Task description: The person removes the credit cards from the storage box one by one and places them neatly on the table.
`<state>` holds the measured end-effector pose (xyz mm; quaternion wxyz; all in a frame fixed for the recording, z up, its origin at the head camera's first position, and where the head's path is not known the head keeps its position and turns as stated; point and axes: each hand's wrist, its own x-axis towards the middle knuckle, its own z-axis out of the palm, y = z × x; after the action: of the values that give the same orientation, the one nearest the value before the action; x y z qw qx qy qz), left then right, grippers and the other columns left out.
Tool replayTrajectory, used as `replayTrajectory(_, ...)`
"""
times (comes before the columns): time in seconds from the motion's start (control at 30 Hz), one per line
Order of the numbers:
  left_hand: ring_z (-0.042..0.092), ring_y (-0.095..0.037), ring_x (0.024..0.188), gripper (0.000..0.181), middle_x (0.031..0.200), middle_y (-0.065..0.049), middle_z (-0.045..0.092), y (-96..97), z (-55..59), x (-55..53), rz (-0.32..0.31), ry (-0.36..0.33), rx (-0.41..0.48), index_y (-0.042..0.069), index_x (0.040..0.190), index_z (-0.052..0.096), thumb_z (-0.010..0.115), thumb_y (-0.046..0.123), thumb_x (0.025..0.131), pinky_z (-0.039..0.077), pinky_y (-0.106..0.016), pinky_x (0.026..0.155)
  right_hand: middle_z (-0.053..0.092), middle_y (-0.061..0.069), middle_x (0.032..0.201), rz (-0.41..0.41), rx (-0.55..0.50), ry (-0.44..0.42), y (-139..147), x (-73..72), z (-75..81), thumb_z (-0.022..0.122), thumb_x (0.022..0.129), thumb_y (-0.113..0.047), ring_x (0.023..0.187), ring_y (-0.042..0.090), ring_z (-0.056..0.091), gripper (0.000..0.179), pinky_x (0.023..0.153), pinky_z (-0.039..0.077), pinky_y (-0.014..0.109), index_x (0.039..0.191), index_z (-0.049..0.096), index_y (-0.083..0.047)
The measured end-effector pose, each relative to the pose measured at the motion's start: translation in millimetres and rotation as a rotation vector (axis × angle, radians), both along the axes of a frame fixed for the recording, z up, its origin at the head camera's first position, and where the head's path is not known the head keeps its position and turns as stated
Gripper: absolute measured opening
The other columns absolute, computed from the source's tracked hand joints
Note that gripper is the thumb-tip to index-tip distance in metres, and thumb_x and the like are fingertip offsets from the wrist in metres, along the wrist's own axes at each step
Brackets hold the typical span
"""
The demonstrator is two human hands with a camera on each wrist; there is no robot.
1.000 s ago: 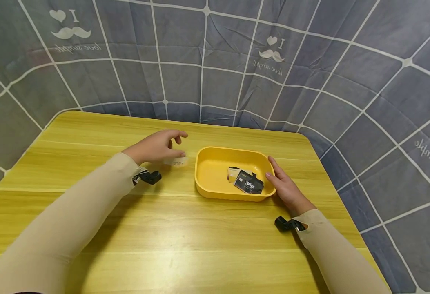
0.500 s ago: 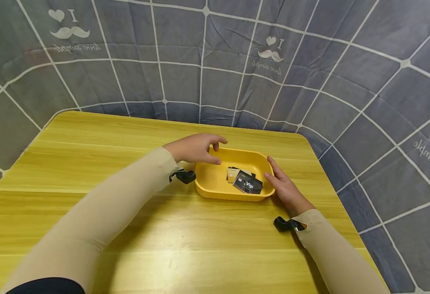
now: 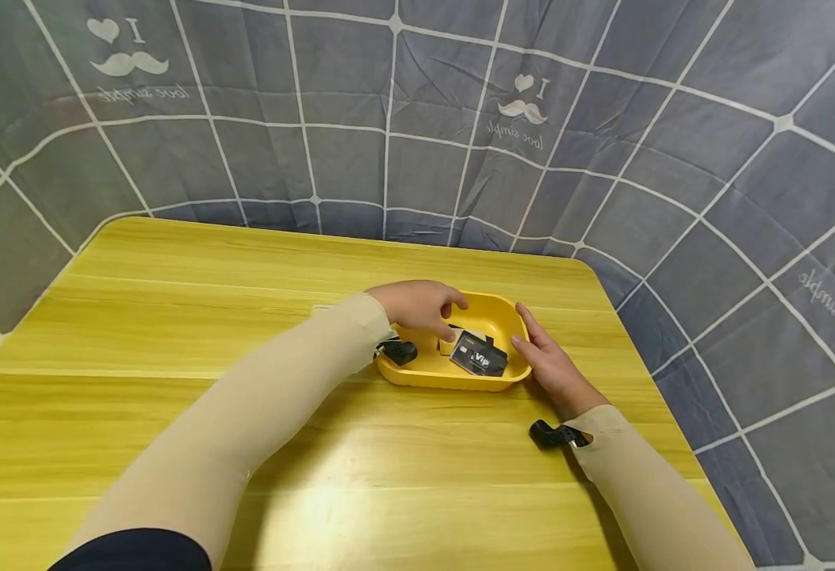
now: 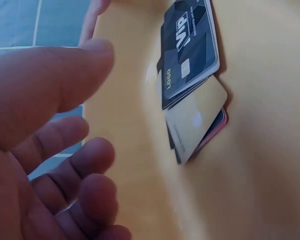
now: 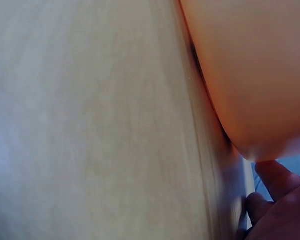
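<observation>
A yellow plastic tray [image 3: 453, 381] with rounded corners stands on the wooden table. Inside it lies a small fanned pile of cards: a black VIP card [image 3: 480, 354] on top, a gold card [image 4: 196, 117] partly under it, and edges of others beneath. My left hand [image 3: 420, 305] reaches over the tray's left half, its thumb overlapping the gold card in the head view. In the left wrist view its fingers are loosely bent, with nothing between them and the thumb. My right hand [image 3: 556, 365] holds the tray's right end, thumb at the rim and fingers along the outer wall.
A pale, see-through card [image 3: 320, 308] lies on the table left of the tray, mostly hidden by the left sleeve. Behind the table [image 3: 210, 270] hangs a grey checked curtain [image 3: 346, 159]. Black wrist cameras [image 3: 551, 434] sit on both wrists.
My left hand has moved right, from beside the see-through card to over the tray and close to the cards. The right hand keeps its place on the tray.
</observation>
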<state>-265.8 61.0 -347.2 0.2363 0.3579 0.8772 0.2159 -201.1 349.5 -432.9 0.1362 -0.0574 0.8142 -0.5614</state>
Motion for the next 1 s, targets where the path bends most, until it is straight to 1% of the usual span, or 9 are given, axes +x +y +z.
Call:
replayTrajectory(0.13,0.056,-0.021,0.097,0.065,0.119,-0.006,0.062,6.5,-7.2,-6.2,-0.013,-0.030,-0.013,0.012,0.156,0.051,0.075,0.030,0.097,0.047,-0.032,0.083,0.001,0.003,0.179,-0.005,-0.010,-0.001,-4,-2.9,-0.9,0.044,0.114,-0.027,0.164,0.031,0.011,0.069,0.120,0.030,0.044,0.171,0.005,-0.030)
replayTrajectory(0.27,0.059,-0.022,0.103,0.067,0.123,-0.006,0.063,9.9,-12.8,-11.3,-0.018,-0.059,-0.002,0.014,0.155,0.052,0.078,0.026,0.095,0.049,-0.033,0.088,0.001,0.001,0.179,-0.022,-0.026,-0.016,-8,-5.1,-1.8,0.044,0.114,-0.027,0.164,0.029,0.012,0.069,0.121,0.029,0.044,0.171,0.005,-0.030)
replayTrajectory(0.33,0.060,-0.022,0.105,0.067,0.123,-0.005,0.063,11.0,-15.5,-14.1,-0.019,-0.068,-0.009,0.016,0.154,0.053,0.079,0.026,0.093,0.050,-0.033,0.089,0.000,0.002,0.179,-0.022,-0.023,-0.008,-10,-6.1,-1.8,0.044,0.114,-0.027,0.164,0.030,0.011,0.069,0.123,0.027,0.046,0.171,0.004,-0.029)
replayTrajectory(0.5,0.062,-0.020,0.097,0.067,0.118,-0.005,0.064,11.6,-22.3,-20.9,-0.035,-0.099,-0.028,0.015,0.151,0.056,0.082,0.023,0.090,0.053,-0.031,0.080,-0.001,0.005,0.179,-0.032,-0.021,0.001,-15,-7.8,-2.5,0.044,0.114,-0.026,0.164,0.033,0.011,0.070,0.121,0.029,0.047,0.171,0.004,-0.029)
replayTrajectory(0.6,0.062,-0.020,0.095,0.066,0.116,-0.006,0.065,12.3,-25.3,-21.1,-0.046,-0.102,-0.034,0.014,0.149,0.057,0.083,0.023,0.089,0.051,-0.030,0.078,0.000,0.004,0.179,-0.040,-0.019,-0.003,-16,-7.8,-2.9,0.045,0.114,-0.027,0.164,0.033,0.012,0.070,0.120,0.031,0.046,0.171,0.005,-0.029)
replayTrajectory(0.67,0.061,-0.020,0.096,0.066,0.117,-0.006,0.064,12.4,-27.0,-21.4,-0.044,-0.114,-0.038,0.015,0.149,0.057,0.084,0.023,0.089,0.051,-0.029,0.077,0.000,0.004,0.179,-0.042,-0.008,-0.002,-16,-7.9,-3.0,0.045,0.114,-0.028,0.164,0.033,0.011,0.070,0.121,0.029,0.046,0.171,0.004,-0.030)
replayTrajectory(0.87,0.061,-0.023,0.099,0.066,0.127,-0.008,0.059,13.4,-32.3,-22.1,-0.011,-0.193,-0.040,0.017,0.148,0.057,0.085,0.021,0.089,0.057,-0.031,0.072,0.000,-0.001,0.179,-0.061,0.004,-0.007,-17,-8.1,-3.3,0.046,0.114,-0.028,0.165,0.029,0.008,0.069,0.124,0.026,0.045,0.171,0.006,-0.031)
replayTrajectory(0.9,0.061,-0.023,0.100,0.066,0.127,-0.008,0.059,13.9,-33.2,-22.3,-0.011,-0.191,-0.040,0.017,0.147,0.057,0.085,0.021,0.088,0.058,-0.031,0.072,0.000,0.000,0.179,-0.057,0.006,-0.004,-16,-8.2,-3.3,0.045,0.114,-0.028,0.165,0.030,0.008,0.070,0.124,0.025,0.046,0.171,0.006,-0.030)
replayTrajectory(1.0,0.059,-0.022,0.101,0.062,0.124,-0.007,0.060,15.7,-36.7,-22.7,-0.030,-0.144,-0.051,0.017,0.144,0.060,0.086,0.022,0.087,0.054,-0.030,0.077,-0.001,0.002,0.179,-0.053,-0.001,0.000,-16,-7.9,-3.2,0.045,0.114,-0.027,0.165,0.031,0.007,0.070,0.125,0.024,0.048,0.171,0.005,-0.030)
